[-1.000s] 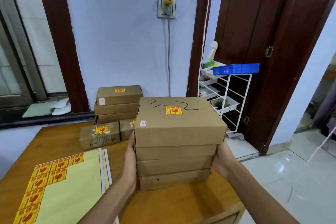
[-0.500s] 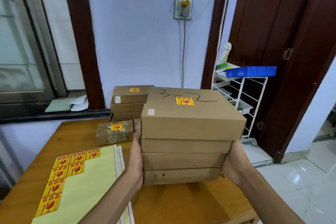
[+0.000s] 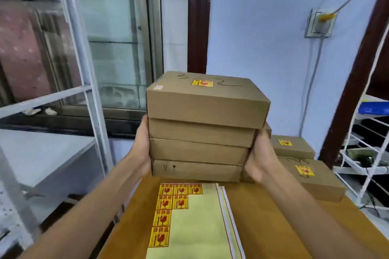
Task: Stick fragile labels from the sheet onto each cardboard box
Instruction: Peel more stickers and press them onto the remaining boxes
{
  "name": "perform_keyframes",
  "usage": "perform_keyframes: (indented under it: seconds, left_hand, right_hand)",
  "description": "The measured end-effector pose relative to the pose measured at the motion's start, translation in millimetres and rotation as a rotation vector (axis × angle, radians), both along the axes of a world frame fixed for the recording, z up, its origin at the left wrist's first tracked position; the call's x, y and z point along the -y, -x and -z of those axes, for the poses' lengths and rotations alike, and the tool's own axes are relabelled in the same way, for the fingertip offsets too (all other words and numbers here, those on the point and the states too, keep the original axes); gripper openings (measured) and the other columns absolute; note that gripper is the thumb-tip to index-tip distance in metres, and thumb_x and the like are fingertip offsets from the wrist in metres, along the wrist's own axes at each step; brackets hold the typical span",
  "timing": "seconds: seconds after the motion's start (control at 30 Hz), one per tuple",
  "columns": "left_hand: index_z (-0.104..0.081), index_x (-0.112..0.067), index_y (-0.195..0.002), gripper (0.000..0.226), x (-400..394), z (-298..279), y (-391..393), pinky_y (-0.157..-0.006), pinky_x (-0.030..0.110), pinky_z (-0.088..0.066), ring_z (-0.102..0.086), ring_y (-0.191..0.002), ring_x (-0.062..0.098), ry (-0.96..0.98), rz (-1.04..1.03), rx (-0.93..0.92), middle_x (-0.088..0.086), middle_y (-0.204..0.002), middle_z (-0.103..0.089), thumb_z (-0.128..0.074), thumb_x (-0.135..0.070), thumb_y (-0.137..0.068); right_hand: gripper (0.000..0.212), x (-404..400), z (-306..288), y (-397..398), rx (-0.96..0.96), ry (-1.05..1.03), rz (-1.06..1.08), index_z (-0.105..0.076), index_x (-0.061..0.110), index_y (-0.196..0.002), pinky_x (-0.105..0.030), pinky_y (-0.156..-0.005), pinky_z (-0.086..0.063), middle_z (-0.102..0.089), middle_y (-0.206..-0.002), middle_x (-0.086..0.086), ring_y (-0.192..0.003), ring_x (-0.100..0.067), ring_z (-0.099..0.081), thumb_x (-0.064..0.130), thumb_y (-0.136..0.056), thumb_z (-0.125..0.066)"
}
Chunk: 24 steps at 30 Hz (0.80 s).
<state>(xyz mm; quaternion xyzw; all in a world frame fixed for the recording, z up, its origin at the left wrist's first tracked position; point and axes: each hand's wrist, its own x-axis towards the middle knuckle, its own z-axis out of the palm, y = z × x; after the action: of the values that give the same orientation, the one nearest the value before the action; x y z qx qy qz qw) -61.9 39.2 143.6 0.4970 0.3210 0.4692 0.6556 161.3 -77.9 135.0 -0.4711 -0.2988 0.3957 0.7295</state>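
The far wall [image 3: 263, 38] was pale blue. A socket [image 3: 319, 24] was mounted high on it at right, with a cable [image 3: 311, 82] hanging down from it. A dark brown post [image 3: 199, 17] stood between the wall and a window [image 3: 113, 33] at left, whose glass was frosted and framed in grey metal. A grey shelf frame [image 3: 84, 65] stood near left. A white wire rack [image 3: 366, 153] stood at right beside a dark door frame [image 3: 355, 82]. The table [image 3: 273, 227] was orange-brown wood. Light was even.

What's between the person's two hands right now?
In the head view, a stack of four cardboard boxes sits clamped between the left hand and right hand; the top box carries a fragile label.
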Motion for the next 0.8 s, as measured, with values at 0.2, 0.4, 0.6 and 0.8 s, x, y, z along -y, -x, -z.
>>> perform_keyframes:
  seconds: [0.2,0.4,0.6,0.8]
  left_hand:
    - [-0.069,-0.025,-0.125,0.055,-100.1,13.5,56.0,-0.084,0.043,-0.057,-0.073,-0.103,0.025,-0.037,-0.097,-0.018,0.004,-0.112,-0.077,-0.035,-0.062,-0.1]
    - [-0.069,-0.027,-0.12,0.049,-171.3,63.4,68.0,-0.082,0.042,-0.055,-0.074,-0.098,0.021,-0.009,-0.103,0.005,0.003,-0.11,-0.077,-0.035,-0.058,-0.103]
    - [-0.069,-0.029,-0.118,0.049,-208.8,105.2,31.0,-0.085,0.043,-0.054,-0.07,-0.105,0.024,0.086,-0.057,0.033,0.002,-0.111,-0.077,-0.034,-0.059,-0.103]
    - [-0.073,-0.035,-0.102,0.05,-216.8,131.3,4.4,-0.085,0.042,-0.053,-0.07,-0.103,0.024,0.12,-0.101,0.025,-0.001,-0.095,-0.079,-0.03,-0.061,-0.102]
  right_hand:
    - [0.078,-112.2,19.0,39.7,0.094,0.109,-0.1,-0.061,0.029,-0.142,-0.054,-0.113,-0.046,-0.074,-0.129,-0.003,-0.129,-0.028,-0.064,0.084,-0.089,-0.043]
    - [0.105,-178.9,42.2,37.0,0.171,0.202,-0.193,-0.047,0.035,-0.152,-0.061,-0.115,-0.041,-0.064,-0.143,-0.007,-0.135,-0.03,-0.057,0.089,-0.063,-0.061]
    - [0.06,-204.3,64.8,14.0,0.174,0.289,-0.089,-0.063,0.028,-0.139,-0.053,-0.112,-0.048,-0.073,-0.13,-0.006,-0.125,-0.027,-0.065,0.068,-0.098,-0.046]
    - [0.043,-206.7,78.9,-12.4,0.161,0.286,0.004,-0.07,0.026,-0.131,-0.044,-0.119,-0.042,-0.076,-0.125,0.001,-0.126,-0.019,-0.064,0.053,-0.105,-0.048]
